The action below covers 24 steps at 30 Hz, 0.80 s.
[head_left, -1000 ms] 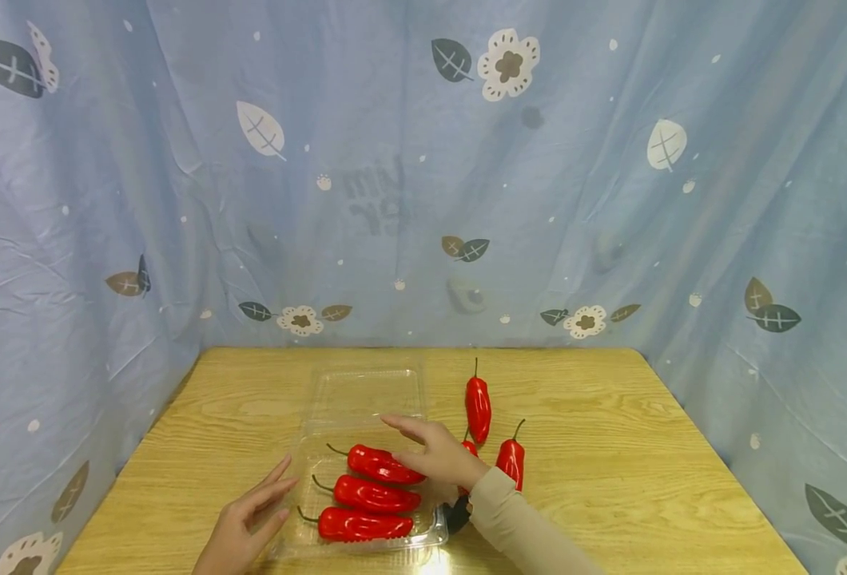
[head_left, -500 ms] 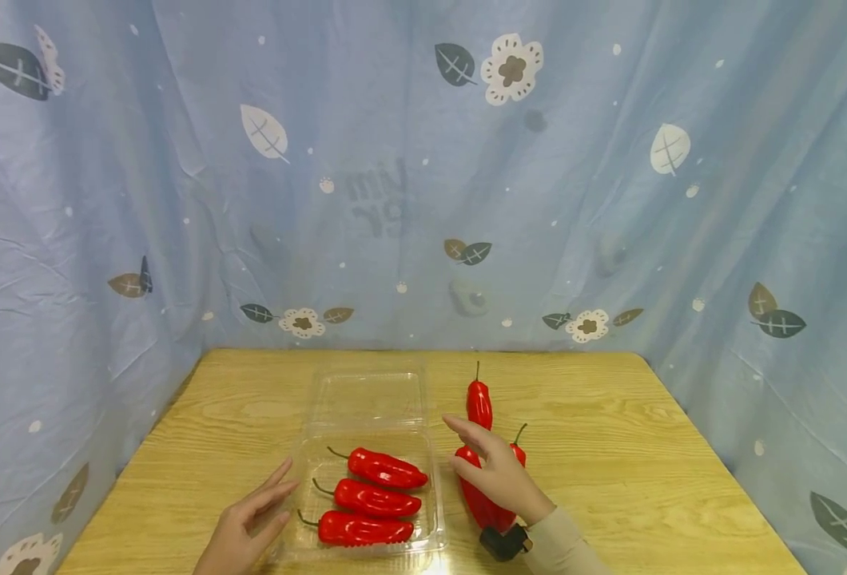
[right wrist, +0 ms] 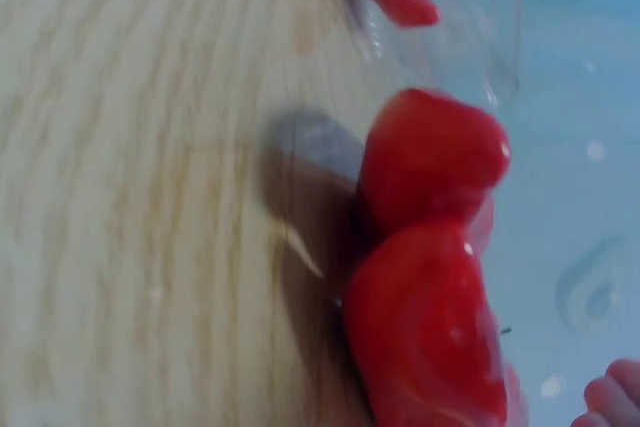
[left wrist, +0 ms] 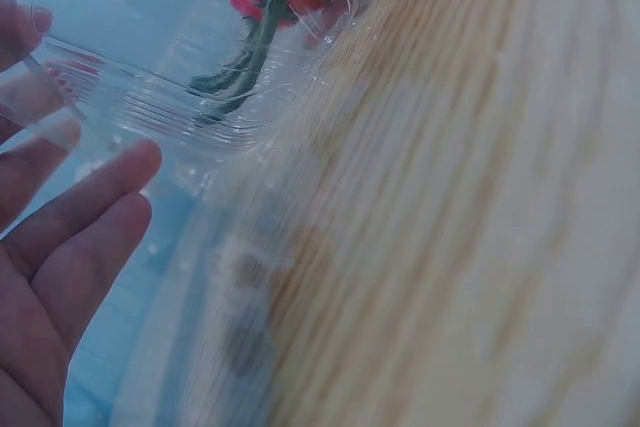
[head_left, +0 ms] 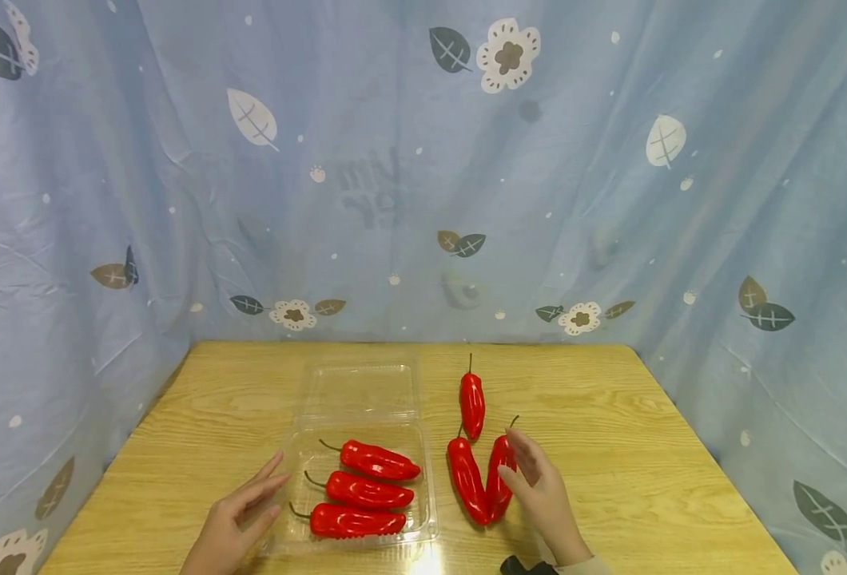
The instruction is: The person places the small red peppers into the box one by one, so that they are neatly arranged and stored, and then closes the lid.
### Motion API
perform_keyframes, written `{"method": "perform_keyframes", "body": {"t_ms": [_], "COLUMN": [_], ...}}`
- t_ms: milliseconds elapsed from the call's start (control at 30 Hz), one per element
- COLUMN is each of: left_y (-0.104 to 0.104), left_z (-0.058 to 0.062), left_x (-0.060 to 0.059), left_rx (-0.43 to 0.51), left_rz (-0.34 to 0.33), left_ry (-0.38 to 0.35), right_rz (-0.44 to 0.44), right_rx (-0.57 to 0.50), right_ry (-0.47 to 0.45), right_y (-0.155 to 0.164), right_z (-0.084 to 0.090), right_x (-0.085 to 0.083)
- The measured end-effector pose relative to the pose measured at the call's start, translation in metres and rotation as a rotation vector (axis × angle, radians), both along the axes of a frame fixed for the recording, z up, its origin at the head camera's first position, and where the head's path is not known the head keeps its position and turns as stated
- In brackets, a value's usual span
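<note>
Three red peppers with green stems lie side by side in a clear plastic clamshell box (head_left: 429, 499); the middle one (head_left: 369, 491) points right. My left hand (head_left: 232, 519) rests at the box's left side, its fingers (left wrist: 110, 187) fairly straight against the clear wall. Three more red peppers lie on the table right of the box. My right hand (head_left: 544, 499) is beside the rightmost pepper (head_left: 501, 479), thumb and fingers apart and overlapping its edge in the head view. Next to that one lies another pepper (head_left: 468, 481), with the third (head_left: 471, 406) behind them.
The box's clear lid (head_left: 362, 390) lies folded back behind its base. Everything stands on a wood-grain table (head_left: 610, 447). A blue patterned curtain (head_left: 395, 160) encloses the back and sides.
My right hand has moved from over the box's top pepper out to the right, reaching the rightmost loose pepper. The left hand has stayed at the box's side.
</note>
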State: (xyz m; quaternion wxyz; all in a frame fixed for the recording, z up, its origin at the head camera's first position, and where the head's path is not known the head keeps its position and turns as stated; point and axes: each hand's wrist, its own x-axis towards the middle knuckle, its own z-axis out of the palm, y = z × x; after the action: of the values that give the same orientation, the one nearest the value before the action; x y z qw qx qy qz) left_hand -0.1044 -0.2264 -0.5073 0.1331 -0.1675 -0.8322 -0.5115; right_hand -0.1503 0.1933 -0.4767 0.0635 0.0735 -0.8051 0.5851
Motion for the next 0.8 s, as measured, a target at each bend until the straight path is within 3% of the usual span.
{"method": "perform_keyframes", "body": {"t_ms": [267, 500, 667, 800], "left_y": [0.000, -0.003, -0.003, -0.004], "left_z": [0.004, 0.000, -0.001, -0.001], "left_x": [0.001, -0.002, -0.003, -0.003], "left_rx": [-0.017, -0.019, -0.009, -0.004], "left_rz": [-0.027, -0.054, -0.075, -0.087], "left_ry": [0.011, 0.016, 0.036, 0.064], "right_rz": [-0.083, -0.062, -0.055, -0.080], "right_rx": [0.008, 0.069, 0.068, 0.158], "right_ry": [-0.126, -0.197, -0.182, -0.138], "right_y": [0.007, 0.005, 0.004, 0.001], "right_z": [-0.008, -0.016, -0.023, -0.030], "right_x": [-0.001, -0.002, -0.004, -0.006]}}
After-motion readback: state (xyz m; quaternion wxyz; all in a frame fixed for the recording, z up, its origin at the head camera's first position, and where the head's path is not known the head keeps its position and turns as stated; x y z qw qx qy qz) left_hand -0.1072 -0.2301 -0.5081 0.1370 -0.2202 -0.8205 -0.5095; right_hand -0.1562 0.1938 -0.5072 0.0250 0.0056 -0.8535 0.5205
